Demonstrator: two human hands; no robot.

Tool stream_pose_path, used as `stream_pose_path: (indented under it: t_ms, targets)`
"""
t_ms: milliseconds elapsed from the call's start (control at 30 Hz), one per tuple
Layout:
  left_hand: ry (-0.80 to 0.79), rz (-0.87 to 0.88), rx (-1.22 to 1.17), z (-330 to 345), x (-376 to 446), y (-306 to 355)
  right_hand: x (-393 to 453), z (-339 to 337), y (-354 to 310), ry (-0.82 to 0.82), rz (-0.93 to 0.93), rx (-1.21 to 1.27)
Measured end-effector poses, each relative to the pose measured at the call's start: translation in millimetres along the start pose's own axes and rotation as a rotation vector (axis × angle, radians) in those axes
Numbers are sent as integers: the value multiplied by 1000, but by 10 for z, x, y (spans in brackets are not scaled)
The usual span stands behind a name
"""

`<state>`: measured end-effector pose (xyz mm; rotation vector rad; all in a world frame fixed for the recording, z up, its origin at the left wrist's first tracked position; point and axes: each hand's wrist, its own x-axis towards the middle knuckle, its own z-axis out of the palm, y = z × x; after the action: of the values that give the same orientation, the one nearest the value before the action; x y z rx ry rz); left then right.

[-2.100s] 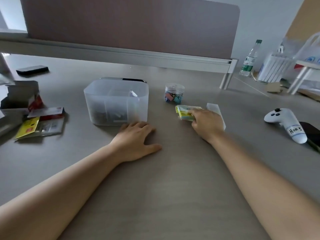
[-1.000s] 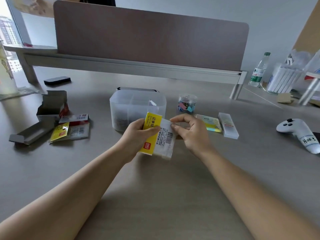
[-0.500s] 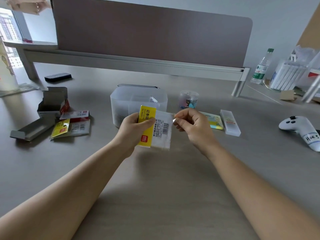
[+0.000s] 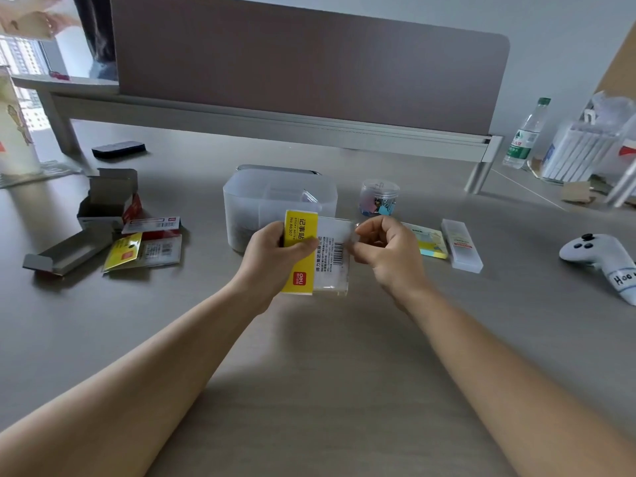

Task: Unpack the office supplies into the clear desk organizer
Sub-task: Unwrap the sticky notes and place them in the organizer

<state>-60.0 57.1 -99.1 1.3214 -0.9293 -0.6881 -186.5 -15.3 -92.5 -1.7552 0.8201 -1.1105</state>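
— What did we have on the counter (image 4: 327,390)?
— The clear organizer (image 4: 254,204) stood just beyond our fingers, with the clip jar (image 4: 378,197) to its right.
— And our hands?
— Our left hand (image 4: 272,259) gripped the sticky-note packet (image 4: 318,258) above the counter; our right hand (image 4: 389,253) pinched the packet's right edge.

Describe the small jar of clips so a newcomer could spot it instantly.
Start at the clear desk organizer in the middle of the table. Just to its right stands the small round clear jar, the only container showing mixed pink and blue binder clips.
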Motion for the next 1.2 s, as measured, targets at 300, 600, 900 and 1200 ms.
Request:
stream_pose_path:
  t_ms: [300, 600, 900, 1200]
  targets:
    - [-99, -114, -214, -71, -6, 46, 28, -68, -10, 27, -22, 112]
    - [-123, -124, -382, -153, -61, 175, 31, -42, -210, -164, 12, -40]
    - [-94, -70, -200, -500, -161, 401, 138, 191, -486, -343, 87, 38]
    - [-34, 116, 294, -936, -15, 653, 370, 510, -817, -480, 7, 163]
